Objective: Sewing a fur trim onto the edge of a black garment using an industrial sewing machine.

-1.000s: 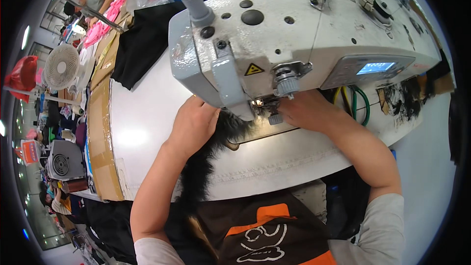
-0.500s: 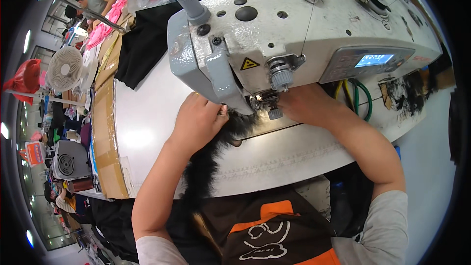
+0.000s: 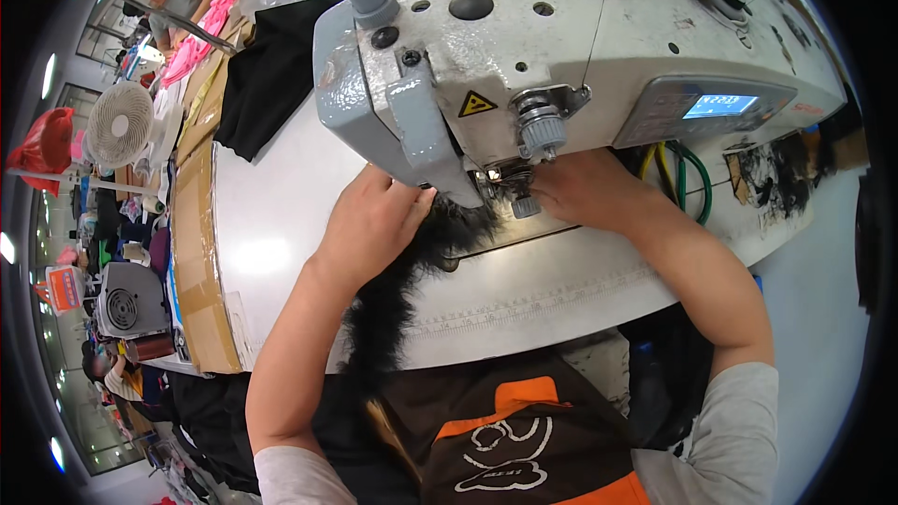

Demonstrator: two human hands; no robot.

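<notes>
A strip of black fluffy fur trim runs from the front edge of the sewing table up to the needle area of a white and grey sewing machine. My left hand, left of the needle, is closed with thumb and fingers pinching the trim at its upper part. Beyond the presser foot and a small knurled screw, on the right, rests my right hand. Its fingers are curled in toward the needle; their tips and whatever they grip are hidden behind the machine parts.
Black cloth lies at the table's far left, by a cardboard-covered edge. Green and yellow cables hang beside the machine arm, near scattered black fluff. A fan and a co-worker are farther left.
The view has shifted slightly. The black fur by the needle has moved a little and lies differently. Both hands stay close to the needle, the left still pinching the trim.
</notes>
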